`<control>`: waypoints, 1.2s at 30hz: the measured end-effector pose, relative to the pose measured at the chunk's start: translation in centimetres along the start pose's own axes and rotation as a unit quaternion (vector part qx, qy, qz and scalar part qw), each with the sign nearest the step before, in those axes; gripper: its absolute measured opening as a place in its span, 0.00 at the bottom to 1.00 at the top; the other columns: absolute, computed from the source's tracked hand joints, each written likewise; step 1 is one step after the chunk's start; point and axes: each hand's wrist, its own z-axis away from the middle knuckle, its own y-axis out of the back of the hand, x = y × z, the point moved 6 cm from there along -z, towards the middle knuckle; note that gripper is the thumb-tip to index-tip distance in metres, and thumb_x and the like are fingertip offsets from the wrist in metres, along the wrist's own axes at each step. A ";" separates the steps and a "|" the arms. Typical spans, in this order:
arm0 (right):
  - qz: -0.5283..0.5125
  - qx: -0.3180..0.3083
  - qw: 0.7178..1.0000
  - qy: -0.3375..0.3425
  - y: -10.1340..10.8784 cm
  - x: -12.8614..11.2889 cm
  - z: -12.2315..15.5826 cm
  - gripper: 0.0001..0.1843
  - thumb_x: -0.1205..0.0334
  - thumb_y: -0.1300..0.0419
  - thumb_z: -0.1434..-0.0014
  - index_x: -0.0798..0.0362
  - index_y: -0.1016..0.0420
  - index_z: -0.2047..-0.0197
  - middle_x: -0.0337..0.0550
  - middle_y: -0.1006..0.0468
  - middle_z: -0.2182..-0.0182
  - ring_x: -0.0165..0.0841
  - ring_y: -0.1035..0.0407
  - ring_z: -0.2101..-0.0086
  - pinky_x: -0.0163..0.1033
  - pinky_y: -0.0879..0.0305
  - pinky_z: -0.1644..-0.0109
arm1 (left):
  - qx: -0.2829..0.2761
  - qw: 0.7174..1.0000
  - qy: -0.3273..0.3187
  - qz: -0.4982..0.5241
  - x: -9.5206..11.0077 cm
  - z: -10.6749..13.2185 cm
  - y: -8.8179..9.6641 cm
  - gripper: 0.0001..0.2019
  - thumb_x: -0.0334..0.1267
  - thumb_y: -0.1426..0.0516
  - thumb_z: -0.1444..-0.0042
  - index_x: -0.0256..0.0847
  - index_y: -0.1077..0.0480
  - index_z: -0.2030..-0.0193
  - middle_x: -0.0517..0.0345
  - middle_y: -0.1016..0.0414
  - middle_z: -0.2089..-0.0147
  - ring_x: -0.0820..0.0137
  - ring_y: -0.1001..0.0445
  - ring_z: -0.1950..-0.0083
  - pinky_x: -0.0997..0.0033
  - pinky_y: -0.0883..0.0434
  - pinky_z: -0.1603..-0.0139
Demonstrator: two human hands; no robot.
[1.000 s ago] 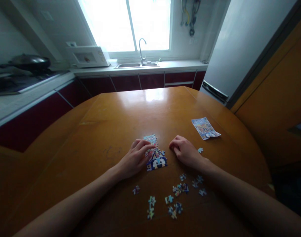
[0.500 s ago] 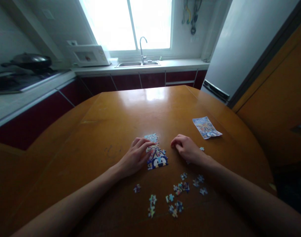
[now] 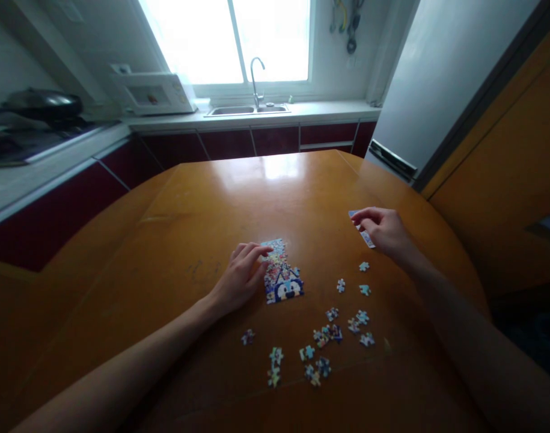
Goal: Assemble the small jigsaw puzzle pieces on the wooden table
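Note:
A partly joined jigsaw puzzle (image 3: 282,273), with a blue cartoon dog face at its near end, lies on the wooden table. My left hand (image 3: 242,273) rests along its left edge, fingers stretched out and fingertips on the upper left part. Farther right, my right hand (image 3: 383,228) is over a printed picture sheet (image 3: 367,238) and covers most of it. Its thumb and forefinger are bent and look slightly apart, with no piece visible between them; whether they touch the sheet is unclear. Loose pieces lie nearby, among them a light blue piece (image 3: 365,290) and a pale piece (image 3: 341,285).
Several more loose puzzle pieces (image 3: 322,367) are scattered on the near side of the table (image 3: 202,204). Beyond it run a counter with a sink (image 3: 232,111) and a microwave (image 3: 155,94). A pan (image 3: 44,103) sits on the stove at left; a fridge (image 3: 441,90) stands at right.
My right hand has moved right and away from me, from beside the puzzle to over the picture sheet, uncovering loose pieces. My left hand stays at the puzzle, its fingers slightly farther up it.

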 end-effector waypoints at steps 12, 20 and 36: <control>0.052 -0.027 0.998 0.020 -0.2 -1.2 0.5 0.13 0.65 0.45 0.50 0.56 0.18 0.69 0.48 0.19 0.70 0.34 0.29 0.72 0.38 0.34 0.69 | -0.007 1.000 0.005 -0.001 -0.3 -0.1 -0.1 0.12 0.39 0.51 0.30 0.43 0.32 0.44 0.52 0.28 0.51 0.60 0.34 0.47 0.56 0.35 0.43; 0.063 -0.036 0.997 0.011 -0.3 -1.0 0.5 0.14 0.65 0.45 0.49 0.56 0.18 0.68 0.49 0.19 0.70 0.35 0.29 0.72 0.39 0.34 0.69 | -0.013 1.000 0.008 0.000 -0.2 -0.1 -0.1 0.12 0.40 0.51 0.29 0.43 0.32 0.44 0.51 0.27 0.51 0.60 0.34 0.46 0.54 0.35 0.42; 0.063 -0.053 0.996 0.031 -0.6 -0.7 0.5 0.13 0.66 0.45 0.49 0.55 0.18 0.68 0.47 0.18 0.71 0.34 0.29 0.72 0.40 0.33 0.66 | -0.020 1.000 0.010 0.001 0.1 -0.2 0.0 0.12 0.41 0.50 0.30 0.42 0.31 0.46 0.51 0.27 0.52 0.60 0.33 0.47 0.54 0.35 0.43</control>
